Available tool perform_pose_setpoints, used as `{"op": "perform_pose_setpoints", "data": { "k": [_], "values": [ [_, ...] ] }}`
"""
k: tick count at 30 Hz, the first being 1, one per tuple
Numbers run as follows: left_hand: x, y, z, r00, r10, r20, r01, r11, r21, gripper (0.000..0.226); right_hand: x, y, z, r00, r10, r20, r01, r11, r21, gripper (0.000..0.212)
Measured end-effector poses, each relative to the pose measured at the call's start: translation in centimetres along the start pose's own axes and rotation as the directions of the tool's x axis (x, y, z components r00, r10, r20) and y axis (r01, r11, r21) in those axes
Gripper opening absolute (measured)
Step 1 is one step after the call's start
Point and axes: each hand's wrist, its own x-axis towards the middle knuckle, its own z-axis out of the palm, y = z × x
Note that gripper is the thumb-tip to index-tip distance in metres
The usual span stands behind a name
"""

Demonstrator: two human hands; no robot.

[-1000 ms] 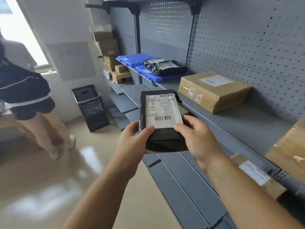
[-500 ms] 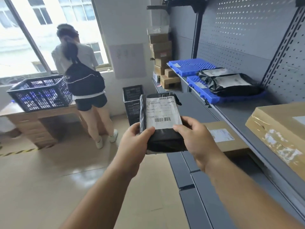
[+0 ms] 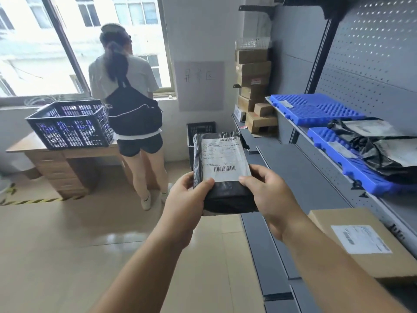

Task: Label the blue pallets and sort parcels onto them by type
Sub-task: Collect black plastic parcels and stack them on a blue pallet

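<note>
I hold a black plastic-wrapped parcel (image 3: pixel 222 175) with a white barcode label upright in front of me. My left hand (image 3: pixel 188 199) grips its lower left edge and my right hand (image 3: pixel 269 197) its lower right edge. On the grey shelf to the right lie two blue pallets: the far one (image 3: pixel 316 109) carries only a small label, the near one (image 3: pixel 352 166) bears a heap of black bag parcels (image 3: pixel 383 150). A flat cardboard parcel (image 3: pixel 365 242) with a white label lies on a lower shelf at the right.
A person with a black backpack (image 3: pixel 130 109) stands at the window beside a wooden desk (image 3: pixel 67 163) bearing a dark crate (image 3: pixel 70 125). Stacked cardboard boxes (image 3: pixel 255 86) fill the shelf's far end. Another dark crate (image 3: pixel 200 129) sits on the floor behind the parcel.
My view has swung left along the shelf, bringing the person, desk and window into sight. The blue pallets have shifted to the right. Both hands keep the same grip on the parcel.
</note>
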Motion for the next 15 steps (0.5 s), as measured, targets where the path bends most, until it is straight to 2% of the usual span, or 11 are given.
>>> {"op": "perform_pose_setpoints", "data": {
  "k": [3,5,12,15],
  "values": [
    [4.9,0.9,-1.9,1.0,0.001,0.028,-0.002,1.0,0.017,0.043,3.9,-1.0,2.8,1.0,0.009,-0.013,-0.009,1.0,0.008,0.022],
    [8.0,1.6,-3.0,0.999,0.011,0.044,-0.012,1.0,0.029,0.045,6.2,-1.4,4.5,1.0,0.009,-0.03,-0.009,1.0,0.016,0.023],
    [16.9,2.1,-4.4,0.994,-0.009,0.105,0.006,1.0,0.029,0.03,13.3,-1.7,7.5,0.995,0.016,-0.094,-0.011,0.998,0.059,0.023],
    [20.4,2.3,-3.7,0.993,-0.005,0.12,0.0,0.999,0.035,0.03,16.9,-1.7,7.7,0.994,0.019,-0.112,-0.01,0.997,0.08,0.023]
  ]
}}
